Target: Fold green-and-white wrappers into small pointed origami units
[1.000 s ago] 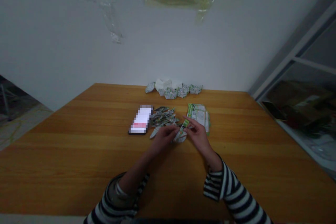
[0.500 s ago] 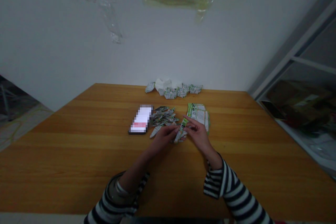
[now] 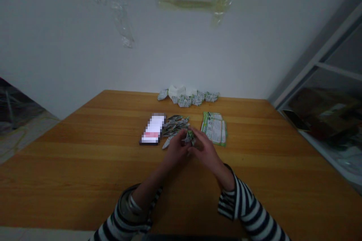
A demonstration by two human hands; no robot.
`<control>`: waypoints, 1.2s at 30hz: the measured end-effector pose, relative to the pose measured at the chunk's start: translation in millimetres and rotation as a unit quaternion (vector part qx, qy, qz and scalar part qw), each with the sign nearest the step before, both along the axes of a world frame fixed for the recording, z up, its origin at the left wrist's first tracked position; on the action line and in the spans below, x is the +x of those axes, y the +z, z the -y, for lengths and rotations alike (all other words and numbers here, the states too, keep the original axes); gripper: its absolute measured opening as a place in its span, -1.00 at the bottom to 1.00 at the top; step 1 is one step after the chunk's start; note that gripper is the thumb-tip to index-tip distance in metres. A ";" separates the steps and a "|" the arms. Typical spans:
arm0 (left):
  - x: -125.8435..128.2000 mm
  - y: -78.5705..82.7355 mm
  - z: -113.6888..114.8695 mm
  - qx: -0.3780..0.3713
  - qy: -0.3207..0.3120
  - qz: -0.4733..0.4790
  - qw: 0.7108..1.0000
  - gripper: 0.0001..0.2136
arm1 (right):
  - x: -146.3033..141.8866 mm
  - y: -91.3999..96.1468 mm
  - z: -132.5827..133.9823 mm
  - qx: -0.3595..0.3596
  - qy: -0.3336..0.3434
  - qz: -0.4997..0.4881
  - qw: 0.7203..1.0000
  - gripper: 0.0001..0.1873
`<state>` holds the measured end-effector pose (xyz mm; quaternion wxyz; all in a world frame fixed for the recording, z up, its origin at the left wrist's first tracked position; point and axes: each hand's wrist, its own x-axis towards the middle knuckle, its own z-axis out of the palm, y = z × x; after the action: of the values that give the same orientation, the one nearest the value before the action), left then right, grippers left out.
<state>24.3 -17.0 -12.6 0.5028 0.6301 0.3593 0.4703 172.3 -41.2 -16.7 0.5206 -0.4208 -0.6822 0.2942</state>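
Phone (image 3: 152,129): lies on the table (image 3: 85,180), at left of the pile.
Pile (image 3: 175,126): many small folded pieces, just beside the phone.
Left hand (image 3: 177,151): narrow grip, pinches the folded paper (image 3: 189,138) above the table.
Right hand (image 3: 206,152): narrow grip, holds the same paper, very near the left hand.
Wrappers (image 3: 214,128): flat printed sheets, at right of the hands.
Back row (image 3: 188,99): folded pieces and tissue (image 3: 177,91) near the far table edge.
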 end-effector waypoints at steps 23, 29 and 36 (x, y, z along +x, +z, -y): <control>-2.5 4.5 -3.0 -0.227 -0.004 0.123 0.966 -0.59 | 8.9 -14.2 -9.5 -0.096 -0.127 -0.148 0.976 -0.84; -5.3 -1.1 -6.6 -0.174 0.004 0.092 0.980 -0.60 | -1.9 -11.1 -7.6 -0.144 -0.039 -0.190 0.970 -0.80; -5.8 6.2 -5.2 -0.073 -0.041 0.009 0.996 -0.72 | 6.8 -13.2 -11.2 -0.141 -0.061 -0.244 0.957 -0.75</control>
<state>18.4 -11.8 -6.4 0.5694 0.6016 0.3619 0.4277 179.1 -30.0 -29.9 0.6236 -0.4458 -0.4590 0.4490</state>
